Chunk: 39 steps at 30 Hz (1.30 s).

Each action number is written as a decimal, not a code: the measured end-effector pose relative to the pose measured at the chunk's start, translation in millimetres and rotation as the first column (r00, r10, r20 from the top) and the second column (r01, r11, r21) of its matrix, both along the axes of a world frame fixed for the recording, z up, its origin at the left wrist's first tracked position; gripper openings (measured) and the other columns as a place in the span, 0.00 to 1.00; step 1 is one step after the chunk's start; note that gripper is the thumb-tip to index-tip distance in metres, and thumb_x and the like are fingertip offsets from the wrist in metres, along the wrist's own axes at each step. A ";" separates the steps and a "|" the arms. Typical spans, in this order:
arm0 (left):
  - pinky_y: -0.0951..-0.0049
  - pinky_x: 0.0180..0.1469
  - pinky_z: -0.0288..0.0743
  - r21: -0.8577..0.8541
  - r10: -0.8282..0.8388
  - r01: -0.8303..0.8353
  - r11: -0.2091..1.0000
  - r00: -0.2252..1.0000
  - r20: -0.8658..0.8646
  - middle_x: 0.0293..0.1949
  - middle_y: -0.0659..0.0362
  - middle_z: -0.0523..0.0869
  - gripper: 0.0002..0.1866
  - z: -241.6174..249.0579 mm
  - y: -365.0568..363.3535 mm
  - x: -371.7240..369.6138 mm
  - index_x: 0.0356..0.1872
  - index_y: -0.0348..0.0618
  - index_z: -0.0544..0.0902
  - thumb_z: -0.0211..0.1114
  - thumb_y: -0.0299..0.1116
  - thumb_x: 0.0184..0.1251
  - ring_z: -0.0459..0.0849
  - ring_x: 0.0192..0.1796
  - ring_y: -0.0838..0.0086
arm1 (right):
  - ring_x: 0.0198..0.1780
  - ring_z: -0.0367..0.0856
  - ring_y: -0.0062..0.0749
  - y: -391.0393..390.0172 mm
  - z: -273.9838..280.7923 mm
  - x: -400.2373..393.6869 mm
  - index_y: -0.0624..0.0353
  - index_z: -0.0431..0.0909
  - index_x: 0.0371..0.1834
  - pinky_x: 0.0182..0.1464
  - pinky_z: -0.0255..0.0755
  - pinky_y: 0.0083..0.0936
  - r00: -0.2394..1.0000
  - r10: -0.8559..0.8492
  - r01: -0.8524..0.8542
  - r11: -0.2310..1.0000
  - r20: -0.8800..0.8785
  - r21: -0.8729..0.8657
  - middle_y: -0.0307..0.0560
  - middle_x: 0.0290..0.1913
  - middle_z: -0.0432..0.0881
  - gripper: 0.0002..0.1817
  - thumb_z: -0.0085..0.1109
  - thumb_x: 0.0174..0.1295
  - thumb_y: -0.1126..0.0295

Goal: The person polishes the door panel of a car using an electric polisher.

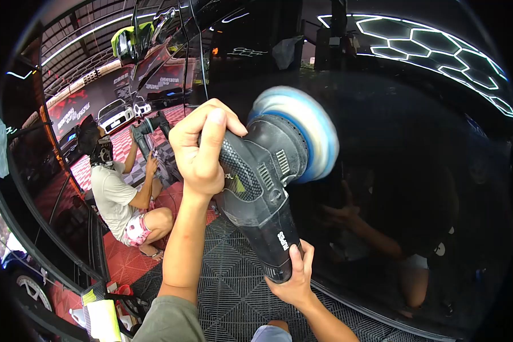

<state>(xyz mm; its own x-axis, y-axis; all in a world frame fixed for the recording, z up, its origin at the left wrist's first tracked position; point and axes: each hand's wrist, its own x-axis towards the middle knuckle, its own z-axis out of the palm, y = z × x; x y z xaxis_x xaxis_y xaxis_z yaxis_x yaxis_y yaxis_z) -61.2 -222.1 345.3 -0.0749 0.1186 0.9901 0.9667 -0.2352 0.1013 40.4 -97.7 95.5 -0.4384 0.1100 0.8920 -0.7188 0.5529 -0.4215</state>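
Right hand [293, 278] is clamped around the rear of a black polisher [255, 208], held at a slant; left hand [200, 157] is wrapped tightly about its front handle. Casing shows pale scuffs; the round blue-and-white pad [320, 128], blurred at its edge, faces a glossy black panel [399, 171], contact not determinable.

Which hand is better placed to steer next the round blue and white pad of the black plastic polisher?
Probably the left hand: it grips the polisher close to the pad. The right hand holds it at the rear, farther from the pad.
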 end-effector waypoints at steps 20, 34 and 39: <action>0.74 0.37 0.66 -0.114 0.118 -0.118 0.986 0.993 -0.008 0.26 0.52 0.80 0.18 43.3 -19.9 -69.2 0.23 0.31 0.79 0.51 0.34 0.70 0.75 0.30 0.72 | 0.56 0.65 0.60 -28.6 25.2 -85.4 0.37 0.49 0.75 0.50 0.70 0.47 1.000 0.027 -0.027 0.997 -0.009 -0.066 0.67 0.62 0.54 0.61 0.74 0.33 0.81; 0.74 0.36 0.67 -0.138 0.128 -0.128 0.982 0.992 -0.013 0.26 0.52 0.79 0.17 58.4 -42.0 -96.2 0.24 0.32 0.79 0.52 0.33 0.71 0.75 0.30 0.73 | 0.54 0.64 0.60 -54.6 39.5 -114.9 0.37 0.52 0.73 0.50 0.63 0.49 1.000 0.000 -0.003 0.997 -0.027 -0.082 0.68 0.62 0.57 0.57 0.74 0.37 0.78; 0.74 0.36 0.67 -0.156 0.128 -0.132 0.979 0.991 -0.033 0.26 0.52 0.79 0.17 47.9 -41.8 -104.4 0.24 0.32 0.79 0.52 0.33 0.70 0.75 0.30 0.72 | 0.55 0.65 0.58 -60.7 27.2 -132.3 0.35 0.53 0.73 0.52 0.61 0.48 0.999 0.005 -0.012 0.992 -0.051 -0.130 0.65 0.60 0.60 0.56 0.73 0.38 0.79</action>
